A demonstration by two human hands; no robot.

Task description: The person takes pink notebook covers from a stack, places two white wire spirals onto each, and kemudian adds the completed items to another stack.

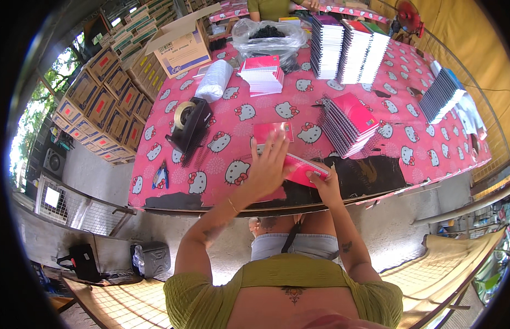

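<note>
My right hand (327, 185) grips a pink notebook (302, 171) by its right end, thumb on top, close to the table's near edge. Fingers stretched out, my left hand (270, 164) reaches over the notebook's left end; whether it touches is hard to tell. Just beyond its fingertips lies a flat pink cover (280, 131). To the right of the hands sits a stack of pink notebooks (351, 126) with dark spiral bindings. Farther back is a pile of pink-covered books (262, 75) with white page edges.
A black tape dispenser (192, 127), blue-handled pliers (161, 176) and a white plastic roll (215, 80) lie left. Behind are a plastic bag of black coils (268, 34), an open carton (182, 52) and tall notebook stacks (327, 52). A person (270, 8) is across the table.
</note>
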